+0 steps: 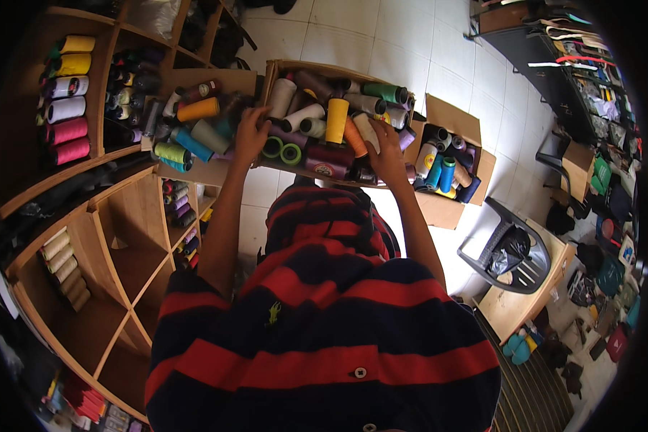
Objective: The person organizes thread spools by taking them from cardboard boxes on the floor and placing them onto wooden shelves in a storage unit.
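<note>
Both hands, left hand (250, 133) and right hand (386, 155), gripped the brown cardboard box (270, 81) (full of coloured thread cones (336, 119)) by its near edge.

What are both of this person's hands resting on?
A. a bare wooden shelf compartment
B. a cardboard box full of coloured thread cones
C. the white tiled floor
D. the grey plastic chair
B: the left hand and right hand both grip the near edge of the brown cardboard box packed with coloured thread cones.

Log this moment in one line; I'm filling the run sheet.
left hand: on box edge | right hand: on spools | box: full
</note>
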`<state>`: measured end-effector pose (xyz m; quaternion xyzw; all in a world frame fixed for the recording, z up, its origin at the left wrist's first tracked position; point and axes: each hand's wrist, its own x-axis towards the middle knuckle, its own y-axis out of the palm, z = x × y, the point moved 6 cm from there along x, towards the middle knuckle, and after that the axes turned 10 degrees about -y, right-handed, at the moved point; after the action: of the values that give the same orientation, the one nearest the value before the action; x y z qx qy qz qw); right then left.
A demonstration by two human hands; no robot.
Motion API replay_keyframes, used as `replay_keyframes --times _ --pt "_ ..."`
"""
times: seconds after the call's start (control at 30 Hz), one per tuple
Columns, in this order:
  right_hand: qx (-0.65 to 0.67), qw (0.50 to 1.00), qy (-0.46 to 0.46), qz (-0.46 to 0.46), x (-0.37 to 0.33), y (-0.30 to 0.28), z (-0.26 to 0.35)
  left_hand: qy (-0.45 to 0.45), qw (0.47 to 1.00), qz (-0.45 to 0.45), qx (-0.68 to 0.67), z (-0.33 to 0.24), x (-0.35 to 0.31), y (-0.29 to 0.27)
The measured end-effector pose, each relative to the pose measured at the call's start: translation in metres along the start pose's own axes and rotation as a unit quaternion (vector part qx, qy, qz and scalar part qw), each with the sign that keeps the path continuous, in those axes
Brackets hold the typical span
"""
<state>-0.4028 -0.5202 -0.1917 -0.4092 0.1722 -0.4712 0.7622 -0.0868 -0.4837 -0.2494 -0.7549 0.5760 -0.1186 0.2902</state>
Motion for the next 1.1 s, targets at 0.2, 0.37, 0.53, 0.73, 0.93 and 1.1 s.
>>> replay_keyframes --times 0.2,0.37,0.53,0.73,0.93,1.1 --pt "-0.027 0.998 0.022 -0.051 -0.010 0.001 0.031 -0.081 0.989 0.070 -0.102 0.017 -0.001 -0.002" --pt "0.023 0.987 0.134 0.091 -0.023 0.038 0.042 -0.045 0.995 0.082 -0.044 0.018 -0.020 0.000" --pt "-0.028 0.980 0.177 0.083 -0.035 0.050 0.031 -0.006 0.999 0.012 0.043 0.017 -0.043 0.009" --pt "0.002 0.977 0.198 0.080 -0.038 0.044 0.024 0.006 0.999 0.024 0.044 0.016 -0.050 0.008" --pt "-0.062 0.969 0.178 -0.159 -0.068 -0.034 -0.005 -0.001 0.999 0.032 0.007 0.012 -0.045 -0.006" --pt "-0.102 0.962 0.218 -0.130 -0.100 -0.053 -0.050 -0.026 0.999 0.020 -0.008 0.003 -0.039 -0.009"
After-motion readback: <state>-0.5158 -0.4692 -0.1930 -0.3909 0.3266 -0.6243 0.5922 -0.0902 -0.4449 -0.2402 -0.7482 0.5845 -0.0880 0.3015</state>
